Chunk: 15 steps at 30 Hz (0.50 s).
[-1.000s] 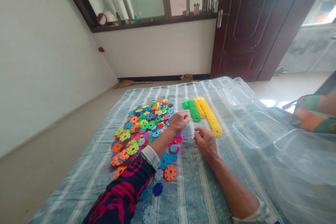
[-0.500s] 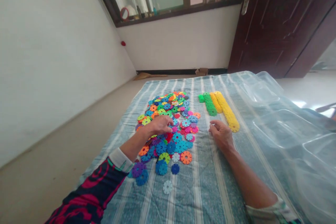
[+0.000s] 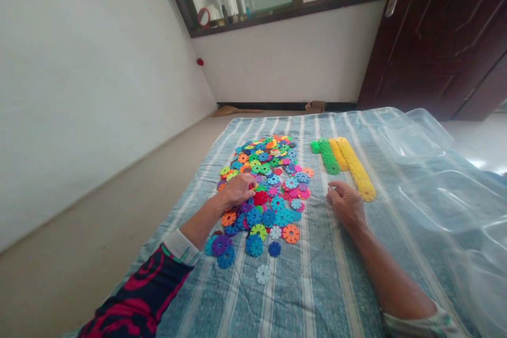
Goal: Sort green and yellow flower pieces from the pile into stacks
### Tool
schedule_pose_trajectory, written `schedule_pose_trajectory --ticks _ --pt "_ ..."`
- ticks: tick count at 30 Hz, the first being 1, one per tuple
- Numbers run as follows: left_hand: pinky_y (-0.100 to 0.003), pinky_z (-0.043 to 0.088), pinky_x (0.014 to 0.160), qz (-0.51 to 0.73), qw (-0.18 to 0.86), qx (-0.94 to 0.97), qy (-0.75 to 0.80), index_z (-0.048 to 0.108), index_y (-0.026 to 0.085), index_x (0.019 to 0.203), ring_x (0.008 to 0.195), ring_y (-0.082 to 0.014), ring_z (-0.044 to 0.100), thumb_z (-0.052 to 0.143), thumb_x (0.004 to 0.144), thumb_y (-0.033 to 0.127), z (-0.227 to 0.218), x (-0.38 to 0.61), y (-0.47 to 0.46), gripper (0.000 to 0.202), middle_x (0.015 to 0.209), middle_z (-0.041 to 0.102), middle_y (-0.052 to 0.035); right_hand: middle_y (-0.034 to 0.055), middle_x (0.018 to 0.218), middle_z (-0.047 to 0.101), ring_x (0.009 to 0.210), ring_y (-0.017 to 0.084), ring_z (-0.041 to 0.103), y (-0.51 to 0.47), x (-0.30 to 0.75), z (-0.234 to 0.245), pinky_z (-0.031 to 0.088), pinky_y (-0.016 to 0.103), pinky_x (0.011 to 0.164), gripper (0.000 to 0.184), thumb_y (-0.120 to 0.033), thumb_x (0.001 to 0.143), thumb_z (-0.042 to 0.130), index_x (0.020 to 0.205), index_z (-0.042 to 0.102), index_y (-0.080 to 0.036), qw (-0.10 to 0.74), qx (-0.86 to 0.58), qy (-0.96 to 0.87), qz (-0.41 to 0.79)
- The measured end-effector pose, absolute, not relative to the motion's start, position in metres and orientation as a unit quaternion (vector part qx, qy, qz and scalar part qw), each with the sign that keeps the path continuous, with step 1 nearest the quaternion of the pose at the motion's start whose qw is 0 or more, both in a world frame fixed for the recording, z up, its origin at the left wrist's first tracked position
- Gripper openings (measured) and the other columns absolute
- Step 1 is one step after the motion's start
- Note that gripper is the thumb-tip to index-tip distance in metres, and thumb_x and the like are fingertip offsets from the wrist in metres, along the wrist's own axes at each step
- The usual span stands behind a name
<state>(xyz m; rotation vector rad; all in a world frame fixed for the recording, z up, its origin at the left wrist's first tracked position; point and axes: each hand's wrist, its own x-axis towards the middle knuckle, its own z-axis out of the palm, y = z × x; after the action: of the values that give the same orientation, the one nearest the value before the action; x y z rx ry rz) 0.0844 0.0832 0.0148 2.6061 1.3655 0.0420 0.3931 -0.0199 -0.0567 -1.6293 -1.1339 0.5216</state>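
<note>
A heap of colourful plastic snowflake discs (image 3: pixel 273 179) lies on a blue striped cloth (image 3: pixel 317 285). My left hand (image 3: pixel 237 190) rests on the left side of the heap, fingers curled down and pinching at a disc I cannot make out. My right hand (image 3: pixel 346 202) lies loosely curled on the cloth to the right of the heap, holding nothing visible. Just beyond it lie rows of joined discs: a long yellow row (image 3: pixel 358 174), a shorter yellow row (image 3: pixel 338 154) and a green row (image 3: pixel 328 156).
A clear plastic sheet over transparent containers (image 3: pixel 443 190) covers the right side of the cloth. Bare floor (image 3: pixel 79 243) lies to the left, with a white wall beyond. A dark wooden door (image 3: pixel 443 37) and a window sill with small items stand at the back.
My left hand moved from the heap's right edge near the green row to its left side. My right hand stayed near the yellow row. The view shifted left.
</note>
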Motion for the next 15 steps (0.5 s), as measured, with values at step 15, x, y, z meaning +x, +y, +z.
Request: schedule_pose_trajectory --ticks 15 --pt "-0.031 0.046 0.089 -0.001 0.074 0.917 0.393 0.066 0.021 0.089 0.095 -0.0193 0.059 0.056 0.077 0.017 0.011 0.099 0.046 0.016 0.095 0.066 -0.0044 0.0031 0.062 0.067 0.060 0.020 0.061 -0.021 0.394 -0.058 0.044 0.032 0.065 0.041 -0.045 0.073 0.051 0.094 0.069 -0.016 0.509 -0.686 -0.474 0.214"
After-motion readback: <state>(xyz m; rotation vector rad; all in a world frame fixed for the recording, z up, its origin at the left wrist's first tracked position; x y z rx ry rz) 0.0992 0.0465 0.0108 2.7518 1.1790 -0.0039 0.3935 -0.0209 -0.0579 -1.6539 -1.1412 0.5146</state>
